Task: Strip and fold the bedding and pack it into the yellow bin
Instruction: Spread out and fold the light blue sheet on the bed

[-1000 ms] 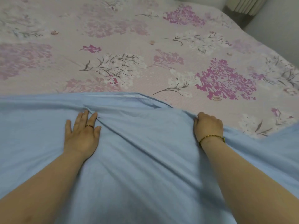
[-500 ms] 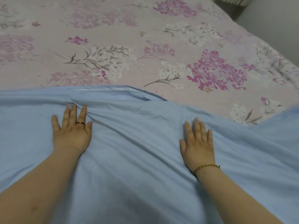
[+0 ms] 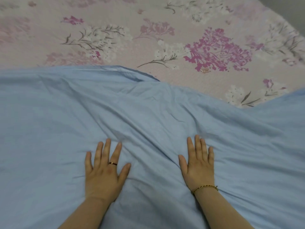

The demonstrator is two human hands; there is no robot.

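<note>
A light blue sheet (image 3: 49, 126) lies spread over the near half of the bed, wrinkled in the middle, with its far folded edge running across the view. My left hand (image 3: 104, 171), wearing a ring, lies flat on the blue cloth with fingers straight and spread. My right hand (image 3: 198, 164), with a gold bracelet at the wrist, also presses flat on the sheet, a little to the right of centre. Between the two hands the fabric bunches into creases. No yellow bin is in view.
Beyond the blue sheet the bed is covered by a pink sheet with purple and white flowers (image 3: 165, 38). The bed's far right corner and a strip of dark floor (image 3: 290, 12) show at the top right.
My right hand let go of the sheet's edge and opened flat. Both hands have slid back toward me across the blue sheet.
</note>
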